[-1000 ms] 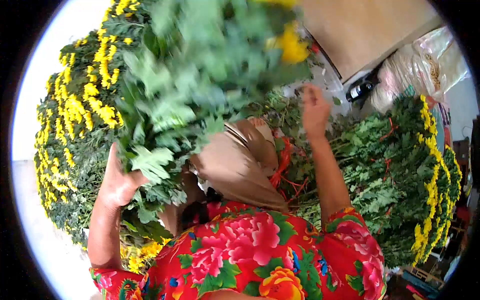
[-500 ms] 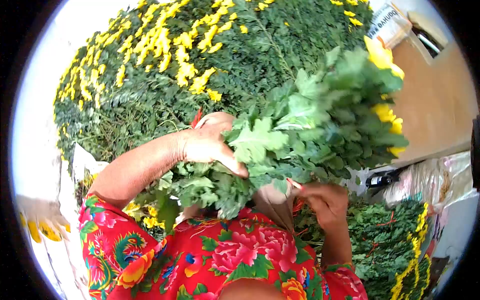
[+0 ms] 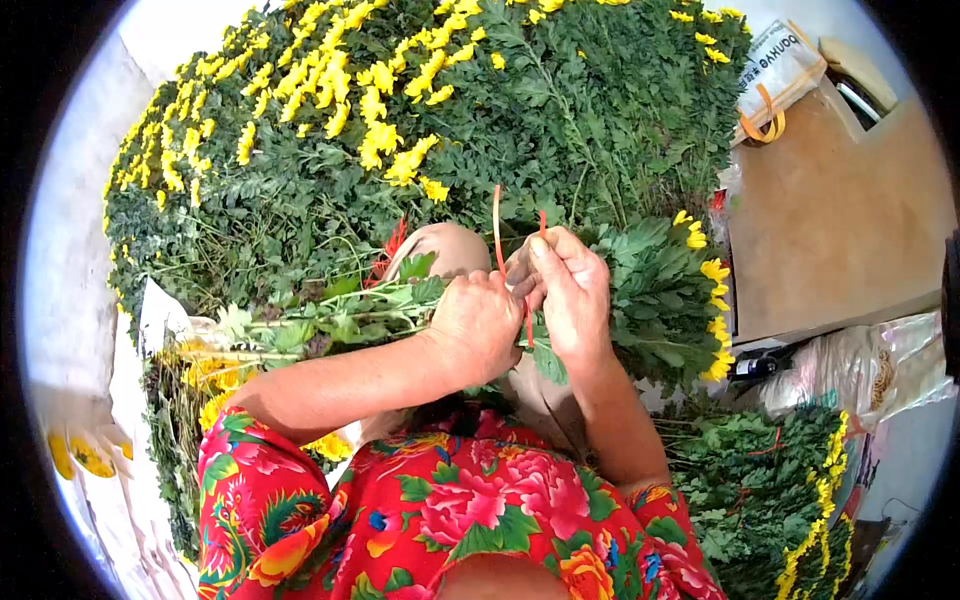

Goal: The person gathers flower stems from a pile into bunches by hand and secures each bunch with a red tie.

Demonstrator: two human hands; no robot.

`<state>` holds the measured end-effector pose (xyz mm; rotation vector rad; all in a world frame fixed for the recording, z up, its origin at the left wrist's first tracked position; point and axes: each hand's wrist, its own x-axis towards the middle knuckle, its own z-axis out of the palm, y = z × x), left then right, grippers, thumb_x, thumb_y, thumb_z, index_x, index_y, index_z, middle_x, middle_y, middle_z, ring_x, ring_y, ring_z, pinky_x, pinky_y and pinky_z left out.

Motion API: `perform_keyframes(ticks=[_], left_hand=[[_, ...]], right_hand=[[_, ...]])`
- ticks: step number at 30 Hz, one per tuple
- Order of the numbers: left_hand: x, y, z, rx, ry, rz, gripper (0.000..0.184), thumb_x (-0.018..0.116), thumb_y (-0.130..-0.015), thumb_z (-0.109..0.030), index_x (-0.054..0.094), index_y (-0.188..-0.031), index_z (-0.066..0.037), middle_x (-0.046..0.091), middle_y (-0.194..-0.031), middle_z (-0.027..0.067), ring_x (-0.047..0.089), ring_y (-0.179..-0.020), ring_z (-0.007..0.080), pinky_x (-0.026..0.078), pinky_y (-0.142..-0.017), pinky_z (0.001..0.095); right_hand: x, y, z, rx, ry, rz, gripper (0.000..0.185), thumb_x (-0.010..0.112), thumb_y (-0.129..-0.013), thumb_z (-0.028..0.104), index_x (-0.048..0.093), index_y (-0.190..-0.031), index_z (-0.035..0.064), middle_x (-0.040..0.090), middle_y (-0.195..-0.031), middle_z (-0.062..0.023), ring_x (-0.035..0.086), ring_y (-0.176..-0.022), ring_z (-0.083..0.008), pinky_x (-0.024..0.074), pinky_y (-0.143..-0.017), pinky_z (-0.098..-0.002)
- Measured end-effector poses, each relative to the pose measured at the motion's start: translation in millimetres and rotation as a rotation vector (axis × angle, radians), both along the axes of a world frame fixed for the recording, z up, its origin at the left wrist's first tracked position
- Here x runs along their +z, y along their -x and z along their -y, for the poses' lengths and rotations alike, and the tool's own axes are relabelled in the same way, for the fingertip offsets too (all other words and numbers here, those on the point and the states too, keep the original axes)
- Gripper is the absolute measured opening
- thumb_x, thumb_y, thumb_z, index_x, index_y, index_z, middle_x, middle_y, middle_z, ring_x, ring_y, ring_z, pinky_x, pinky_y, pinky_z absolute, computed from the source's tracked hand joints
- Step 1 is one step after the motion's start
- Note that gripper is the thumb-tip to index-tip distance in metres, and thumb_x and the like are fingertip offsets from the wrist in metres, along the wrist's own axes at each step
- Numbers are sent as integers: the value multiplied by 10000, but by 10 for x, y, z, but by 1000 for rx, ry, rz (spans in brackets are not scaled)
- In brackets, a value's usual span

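Note:
A bunch of yellow chrysanthemums [image 3: 650,300] lies across my lap, its flowers to the right and its stems to the left. My left hand [image 3: 475,328] is closed around its middle. My right hand [image 3: 570,290] is closed too, pinching a thin red tie [image 3: 497,225] against the bunch, beside the left hand. One end of the tie stands up above the left knuckles, and another shows at the right fingertips. Whether the tie goes fully round the stems is hidden by my hands. More red ties [image 3: 388,258] lie by my knee [image 3: 450,248].
A large heap of yellow chrysanthemums [image 3: 300,170] rises in front of me. Tied bunches [image 3: 750,470] lie at lower right. On the right are a cardboard sheet [image 3: 830,220], a printed bag [image 3: 785,65], plastic wrapping [image 3: 840,370] and a dark bottle [image 3: 752,366].
The bunch has come down and settled across my lap. My left hand has moved right along it, and my right hand has risen to meet it, bringing the red tie to the stems.

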<state>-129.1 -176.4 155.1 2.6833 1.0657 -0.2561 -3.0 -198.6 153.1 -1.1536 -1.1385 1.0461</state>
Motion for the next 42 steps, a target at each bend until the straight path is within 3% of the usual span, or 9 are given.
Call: perform_keyframes(ticks=[4,7,11,13,21,25,33,35,42], left_hand=[[92,202,-96,-121,102,325,802,756,-726,-445,459,-1251,84,597,-1126,265,605,-1032,406,493,-900,461],[376,301,-563,-297,437,78,532,644,-860,-381,534,-1137,60,637,-1030,275,629,-972,419,506,-852,469],[589,279,-800,-297,69,-29,190,646,-813,-202,641,-883,-25,631,-939,214,626,-919,388,503,-795,471],[615,361,-789,-382,-197,378,134,667,-764,-146,635,-820,-28,603,-950,197,599,-920,375,499,-810,451],[3,453,-769,263,1241,1065,147,638,-916,-171,676,-865,-39,681,-835,42,561,-728,88,456,-655,274],[69,378,-689,398,1272,1011,166,582,-954,-209,660,-879,-83,648,-710,12,545,-632,59,392,-526,203],[-21,345,-528,483,1411,1125,169,557,-966,-100,630,-1076,8,651,-918,20,619,-826,120,504,-766,247],[-24,360,-530,137,1257,1061,156,617,-927,-63,638,-1064,7,660,-932,19,615,-849,112,502,-804,255],[-165,269,-463,107,1086,1128,80,673,-864,2,637,-800,-30,667,-831,15,595,-794,76,494,-729,247]], right_hand=[[-50,-48,-28,38,97,-163,227,486,-1012,193,604,-883,48,652,-780,-26,577,-639,-49,422,-532,-180],[-46,-25,-28,28,107,-164,226,490,-1007,201,592,-872,52,635,-754,-16,550,-613,-51,405,-523,-185],[-40,-22,-56,28,96,-83,261,491,-1008,210,575,-815,55,592,-713,6,529,-598,-58,401,-528,-203],[-21,-31,-62,17,126,-113,236,500,-1003,203,594,-843,57,590,-715,9,533,-603,-59,405,-532,-203],[33,-30,-15,-28,128,-329,182,518,-993,196,625,-923,67,641,-756,-5,564,-613,-75,424,-537,-208],[23,-49,18,-24,88,-331,171,505,-998,181,625,-940,73,628,-747,-2,553,-614,-71,415,-526,-210],[78,-124,60,-72,113,-533,180,499,-994,160,624,-950,38,646,-759,-37,547,-568,-79,380,-470,-211],[108,-82,27,-63,105,-470,181,504,-991,153,632,-948,32,649,-748,-38,539,-530,-75,366,-442,-212],[403,-71,-133,117,213,-34,142,528,-963,78,618,-889,-3,635,-721,-41,537,-503,-65,416,-449,-214]])
